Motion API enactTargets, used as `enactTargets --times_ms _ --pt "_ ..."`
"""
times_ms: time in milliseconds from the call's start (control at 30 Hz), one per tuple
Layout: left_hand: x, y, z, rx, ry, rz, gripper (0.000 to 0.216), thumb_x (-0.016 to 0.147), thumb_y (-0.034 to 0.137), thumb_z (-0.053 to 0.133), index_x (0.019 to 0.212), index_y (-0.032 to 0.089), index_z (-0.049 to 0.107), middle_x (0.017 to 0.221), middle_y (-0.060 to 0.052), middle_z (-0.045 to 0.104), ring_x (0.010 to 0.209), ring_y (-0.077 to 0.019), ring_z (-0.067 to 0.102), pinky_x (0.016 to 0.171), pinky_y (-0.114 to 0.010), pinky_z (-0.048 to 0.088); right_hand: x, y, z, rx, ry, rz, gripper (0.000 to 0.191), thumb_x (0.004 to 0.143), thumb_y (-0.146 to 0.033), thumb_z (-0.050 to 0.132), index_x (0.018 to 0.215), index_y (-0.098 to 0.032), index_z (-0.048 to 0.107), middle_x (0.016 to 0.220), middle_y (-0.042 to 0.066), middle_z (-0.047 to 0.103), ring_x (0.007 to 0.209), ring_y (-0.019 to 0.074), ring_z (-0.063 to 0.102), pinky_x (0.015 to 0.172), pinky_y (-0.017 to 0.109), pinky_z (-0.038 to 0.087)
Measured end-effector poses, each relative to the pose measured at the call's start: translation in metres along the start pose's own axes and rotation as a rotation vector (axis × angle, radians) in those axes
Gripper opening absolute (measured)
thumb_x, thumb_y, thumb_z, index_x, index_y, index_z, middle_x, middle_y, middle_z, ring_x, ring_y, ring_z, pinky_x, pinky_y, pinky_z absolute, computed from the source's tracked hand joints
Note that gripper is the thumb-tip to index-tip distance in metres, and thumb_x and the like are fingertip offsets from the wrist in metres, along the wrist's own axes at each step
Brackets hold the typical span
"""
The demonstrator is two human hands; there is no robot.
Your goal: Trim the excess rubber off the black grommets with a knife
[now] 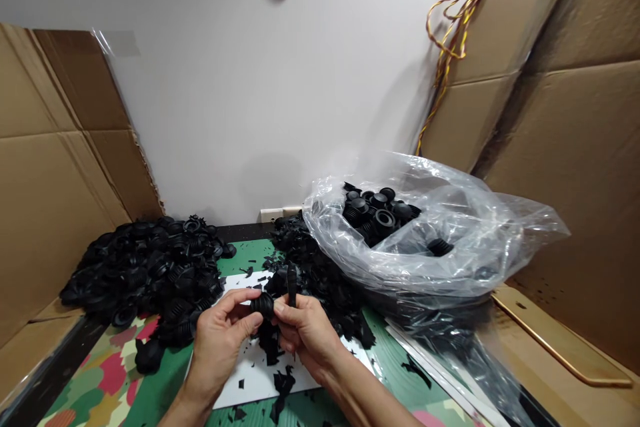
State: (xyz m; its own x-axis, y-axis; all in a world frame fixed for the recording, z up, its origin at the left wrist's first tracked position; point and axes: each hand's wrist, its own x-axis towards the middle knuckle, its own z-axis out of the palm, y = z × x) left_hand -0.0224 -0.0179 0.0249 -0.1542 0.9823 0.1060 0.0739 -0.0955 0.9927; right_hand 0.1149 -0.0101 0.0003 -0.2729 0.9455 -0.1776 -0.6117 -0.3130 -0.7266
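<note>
Between the thumb and fingers of my left hand [220,333] is a small black ribbed rubber bellows [263,305]. My right hand [307,333] is closed on a slim black tool [292,280] whose upper end sticks up past the thumb; its lower end is hidden, so its kind is unclear. The right fingertips are at the right side of the bellows. Below both hands lies a white board [295,373], strewn with torn black scraps [283,381].
A heap of black rubber parts [150,267] lies at left, and black scraps [325,273] are piled behind my right hand. An opened clear plastic bag [475,247] holds more bellows. Cardboard walls [575,180] flank the green mat [160,387]. A gold-coloured plate [555,340] lies at right.
</note>
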Motion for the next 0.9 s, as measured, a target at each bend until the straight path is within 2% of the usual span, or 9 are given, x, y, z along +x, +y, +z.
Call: enactTargets --times_ms 267,433,900 --pt "-0.001 0.005 0.003 -0.056 -0.031 -0.103 0.028 0.048 0.023 0.075 0.076 0.017 0.073 0.050 0.003 0.065 0.049 -0.0123 0.054 0.052 -0.023 0.045 0.001 0.002 -0.002 -0.005 -0.021 -0.022 0.033 0.051 -0.035 0.080 0.055 -0.015 0.054 0.041 -0.008 0.045 0.032 0.0005 0.023 0.034 0.019 0.019" --pt "0.000 0.002 0.002 -0.053 -0.047 -0.102 0.029 0.050 0.024 0.075 0.077 0.017 0.072 0.051 0.002 0.066 0.050 -0.0123 0.055 0.054 -0.023 0.045 0.001 0.002 -0.001 -0.001 -0.011 -0.015 0.032 0.050 -0.034 0.080 0.055 -0.015 0.055 0.043 -0.007 0.050 0.030 0.0004 0.024 0.033 0.019 0.020" --pt "-0.001 -0.011 -0.003 -0.074 -0.036 -0.078 0.028 0.052 0.022 0.076 0.079 0.017 0.072 0.056 0.003 0.067 0.052 -0.0114 0.055 0.055 -0.022 0.046 0.002 0.005 -0.002 -0.009 0.007 0.008 0.034 0.049 -0.035 0.081 0.053 -0.016 0.054 0.039 -0.008 0.045 0.031 0.0012 0.023 0.034 0.019 0.021"
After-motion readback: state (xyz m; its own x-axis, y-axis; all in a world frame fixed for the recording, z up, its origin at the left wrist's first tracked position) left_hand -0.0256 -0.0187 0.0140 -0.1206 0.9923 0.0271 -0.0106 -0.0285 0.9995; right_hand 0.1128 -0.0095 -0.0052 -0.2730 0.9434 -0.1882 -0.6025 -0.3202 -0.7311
